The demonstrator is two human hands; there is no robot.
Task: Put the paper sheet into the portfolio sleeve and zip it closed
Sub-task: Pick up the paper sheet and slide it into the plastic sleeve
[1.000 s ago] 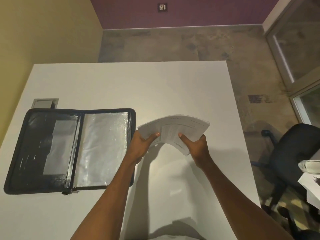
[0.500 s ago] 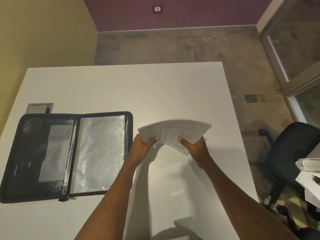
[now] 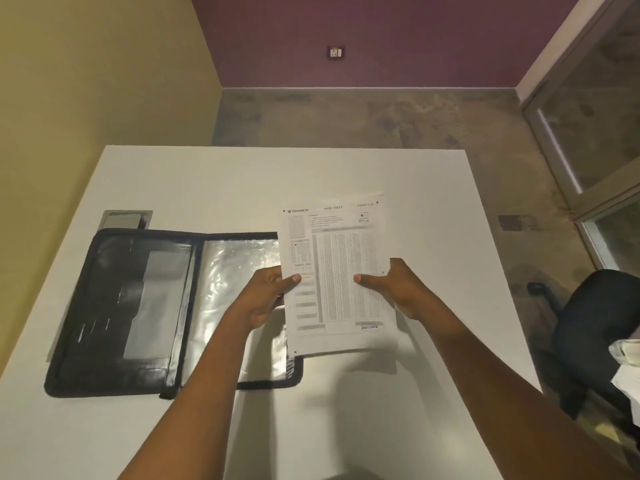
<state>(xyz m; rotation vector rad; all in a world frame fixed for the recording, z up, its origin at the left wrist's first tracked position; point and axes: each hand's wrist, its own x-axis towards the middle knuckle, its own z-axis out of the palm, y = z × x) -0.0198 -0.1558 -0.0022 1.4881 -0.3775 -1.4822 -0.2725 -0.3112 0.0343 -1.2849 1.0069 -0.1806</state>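
Note:
A printed paper sheet [image 3: 337,258] is held up facing me, above the white table, with its left edge over the right side of the portfolio. My left hand [image 3: 265,297] pinches its left edge, thumb on the front. My right hand [image 3: 398,289] holds its right side, thumb across the print. The black zip portfolio [image 3: 138,306] lies open flat on the table's left half, and its clear plastic sleeve [image 3: 235,289] forms the right-hand page. The sheet and my left forearm hide the sleeve's right edge.
A grey cable hatch [image 3: 126,219] sits in the table [image 3: 214,181] just behind the portfolio. A black office chair [image 3: 595,327] stands at the right, beside the table's edge. Papers [image 3: 628,362] show at the far right. A yellow wall runs along the left.
The sheet was bowed and nearly edge-on; now it is turned upright with its printed face toward me, shifted left over the portfolio's edge. The head camera tilted up.

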